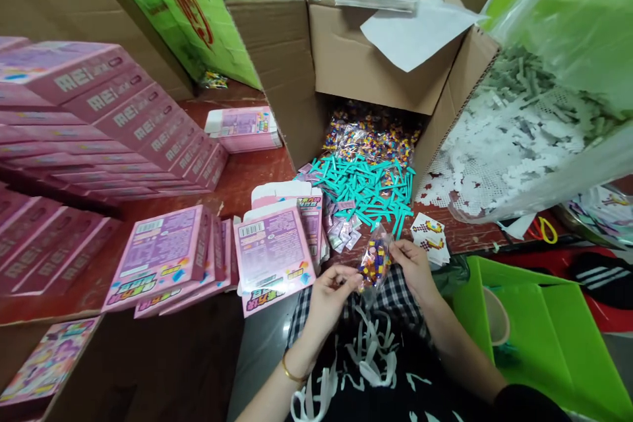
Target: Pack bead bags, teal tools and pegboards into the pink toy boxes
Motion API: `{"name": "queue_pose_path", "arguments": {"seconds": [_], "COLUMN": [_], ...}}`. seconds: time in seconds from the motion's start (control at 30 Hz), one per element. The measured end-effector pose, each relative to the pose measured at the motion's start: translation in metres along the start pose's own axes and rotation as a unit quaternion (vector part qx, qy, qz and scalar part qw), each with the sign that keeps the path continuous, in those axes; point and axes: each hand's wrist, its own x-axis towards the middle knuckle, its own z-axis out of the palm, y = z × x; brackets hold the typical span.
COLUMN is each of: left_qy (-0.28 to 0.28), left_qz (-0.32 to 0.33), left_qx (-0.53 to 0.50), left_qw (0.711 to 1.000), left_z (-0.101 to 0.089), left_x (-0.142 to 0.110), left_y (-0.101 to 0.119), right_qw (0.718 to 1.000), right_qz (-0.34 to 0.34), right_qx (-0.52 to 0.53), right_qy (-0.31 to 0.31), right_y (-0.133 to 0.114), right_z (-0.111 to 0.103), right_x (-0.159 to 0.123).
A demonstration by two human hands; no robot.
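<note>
Between my two hands, above my lap, hangs a small clear plastic bag (pixel 376 262) of yellow, purple and pink beads. My left hand (pixel 336 287) pinches its lower left side, and my right hand (pixel 413 267) grips its upper right side with thumb and fingers. Just beyond lies a heap of turquoise plastic sticks (pixel 363 188), with small pink-and-white packets (pixel 343 234) at its near left. Printed pattern cards (pixel 429 237) are stacked right of my right hand. Left of my left hand, flat purple-pink boxes (pixel 274 254) with white open flaps lie in a pile.
A cardboard box (pixel 366 59) opens toward me, with many bagged beads (pixel 370 135) inside. Stacked pink boxes (pixel 113 112) fill the left. A clear sack of white perforated pieces (pixel 514 138) stands right, above a green bin (pixel 558 330). More finished-looking boxes (pixel 158 250) overhang the table edge.
</note>
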Motion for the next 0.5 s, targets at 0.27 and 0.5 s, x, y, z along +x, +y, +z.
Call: {"name": "queue_pose_path", "arguments": {"seconds": [0.27, 0.5], "left_qy": [-0.014, -0.095], "left_qz": [-0.011, -0.096], "left_qx": [-0.004, -0.045], "left_qw": [1.000, 0.990], "left_z": [0.016, 0.025], "left_x": [0.000, 0.003], "left_y": [0.002, -0.004], "right_qw": [0.999, 0.997], "right_qz": [-0.033, 0.006], "right_qx": [-0.001, 0.078], "right_qy": [0.026, 0.029], "right_y": [-0.016, -0.013], "right_z": [-0.011, -0.009], "right_x": [0.006, 0.000]}}
